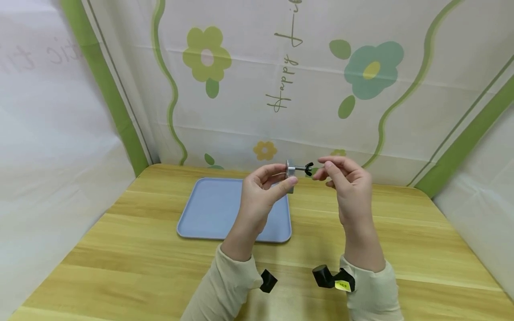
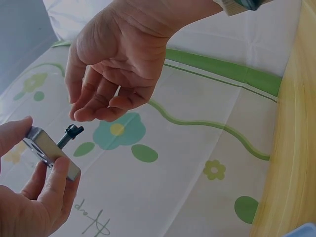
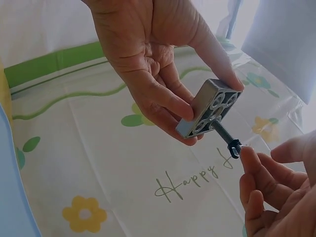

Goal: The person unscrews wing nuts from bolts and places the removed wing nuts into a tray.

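Observation:
My left hand (image 1: 259, 191) grips a small silver metal block (image 3: 201, 106) by its edges, between thumb and fingers, above the table. Recessed round holes show on one face of the block in the right wrist view. From that face a threaded bolt (image 3: 224, 132) sticks out toward the right. A black wing nut (image 1: 308, 169) sits near the bolt's free end. My right hand (image 1: 353, 185) hovers just right of the wing nut, its fingers loosely bent and holding nothing. In the left wrist view a gap separates its fingertips from the nut.
A light blue tray (image 1: 213, 209) lies on the wooden table (image 1: 132, 254), behind and below the left hand. A white cloth screen (image 1: 241, 111) printed with flowers stands behind the table. Black camera mounts (image 1: 333, 277) sit at both wrists.

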### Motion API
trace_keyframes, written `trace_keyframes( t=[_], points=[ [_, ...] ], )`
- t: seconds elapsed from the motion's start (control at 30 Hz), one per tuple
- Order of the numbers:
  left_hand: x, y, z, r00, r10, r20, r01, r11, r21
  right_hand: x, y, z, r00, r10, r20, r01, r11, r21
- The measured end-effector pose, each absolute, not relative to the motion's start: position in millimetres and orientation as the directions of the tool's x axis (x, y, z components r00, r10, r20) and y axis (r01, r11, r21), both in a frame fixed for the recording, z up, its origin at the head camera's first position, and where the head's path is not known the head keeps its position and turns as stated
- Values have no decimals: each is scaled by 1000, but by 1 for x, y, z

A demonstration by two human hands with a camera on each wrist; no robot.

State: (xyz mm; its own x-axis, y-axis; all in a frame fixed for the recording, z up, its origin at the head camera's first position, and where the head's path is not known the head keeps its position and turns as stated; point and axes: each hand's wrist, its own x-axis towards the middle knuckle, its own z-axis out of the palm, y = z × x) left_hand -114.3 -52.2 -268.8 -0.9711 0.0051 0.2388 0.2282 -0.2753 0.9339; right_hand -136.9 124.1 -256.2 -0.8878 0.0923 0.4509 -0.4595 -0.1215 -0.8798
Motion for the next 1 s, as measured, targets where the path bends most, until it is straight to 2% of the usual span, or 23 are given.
trace_keyframes(
  t=[0.47,0.83,1.0],
  points=[
    [-114,-52,-271,-972,8,236,225,-270,936,-137,126,-258,-926,23,378,-378,-18,-926],
    [-115,-52,-269,-971,-7,241,234,-255,938,-139,126,-257,-936,-65,347,-351,76,-933],
    [-115,-52,-269,-972,-6,234,227,-260,938,-140,127,-259,-924,-78,374,-379,62,-924]
  ],
)
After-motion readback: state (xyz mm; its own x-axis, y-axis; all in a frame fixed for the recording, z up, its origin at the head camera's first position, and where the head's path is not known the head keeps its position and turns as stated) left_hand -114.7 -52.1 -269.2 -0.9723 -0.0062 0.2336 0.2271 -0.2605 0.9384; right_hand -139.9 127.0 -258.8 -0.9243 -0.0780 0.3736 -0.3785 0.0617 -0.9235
